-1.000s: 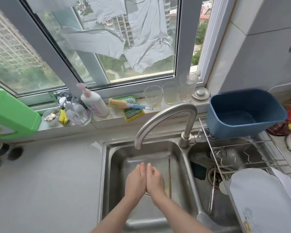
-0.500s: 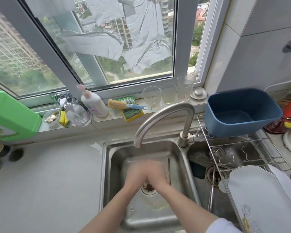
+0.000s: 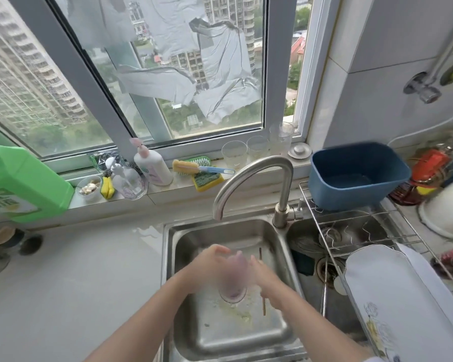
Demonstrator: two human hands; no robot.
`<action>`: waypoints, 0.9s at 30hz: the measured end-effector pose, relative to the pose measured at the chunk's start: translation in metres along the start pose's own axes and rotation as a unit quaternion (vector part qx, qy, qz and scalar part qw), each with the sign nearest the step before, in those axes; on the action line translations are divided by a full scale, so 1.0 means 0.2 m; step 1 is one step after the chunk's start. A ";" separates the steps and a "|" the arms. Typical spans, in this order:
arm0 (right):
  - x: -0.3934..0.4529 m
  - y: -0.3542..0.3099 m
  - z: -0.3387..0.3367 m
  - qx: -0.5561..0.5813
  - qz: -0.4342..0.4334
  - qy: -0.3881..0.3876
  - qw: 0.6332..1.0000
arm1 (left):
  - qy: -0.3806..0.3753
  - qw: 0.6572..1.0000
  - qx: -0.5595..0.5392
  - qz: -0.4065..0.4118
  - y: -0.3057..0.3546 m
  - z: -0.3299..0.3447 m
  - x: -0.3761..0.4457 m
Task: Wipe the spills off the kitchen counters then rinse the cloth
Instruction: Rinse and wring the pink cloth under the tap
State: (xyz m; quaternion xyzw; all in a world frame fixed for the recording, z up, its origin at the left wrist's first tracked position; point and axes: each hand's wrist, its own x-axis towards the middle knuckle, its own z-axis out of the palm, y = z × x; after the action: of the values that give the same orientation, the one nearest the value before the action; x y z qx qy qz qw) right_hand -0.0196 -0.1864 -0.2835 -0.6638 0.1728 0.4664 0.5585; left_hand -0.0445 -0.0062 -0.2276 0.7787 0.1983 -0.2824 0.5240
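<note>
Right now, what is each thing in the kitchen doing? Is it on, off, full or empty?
faucet: no water visible.
left sink basin: undrained residue near the drain.
blue tub: upright, looks empty.
three glasses: upright on the sill.
window: closed.
left hand: motion-blurred, over the basin.
right hand: blurred, beside the left.

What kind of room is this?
Most likely a home kitchen, high up in a tall building. There is a steel sink with a faucet, a dish rack, and scrubbing sponges on the windowsill.
</note>
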 end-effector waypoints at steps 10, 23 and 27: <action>-0.34 0.01 0.07 0.183 -0.216 -0.128 0.951 | 0.005 0.971 0.160 0.176 0.33 -0.06 -0.38; -0.63 -0.78 -0.11 0.203 -0.332 0.019 0.921 | 0.338 0.782 0.390 0.350 1.25 -0.48 -0.41; -0.51 -0.73 -0.16 0.170 -0.314 0.037 0.933 | 0.239 0.851 0.359 0.301 1.11 -0.32 -0.31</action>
State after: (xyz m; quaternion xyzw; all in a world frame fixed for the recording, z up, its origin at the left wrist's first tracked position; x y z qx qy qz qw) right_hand 0.0518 -0.1980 -0.1179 -0.5964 0.0526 0.2060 0.7740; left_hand 0.0576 -0.0303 -0.0119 0.9776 -0.0421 0.0322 0.2038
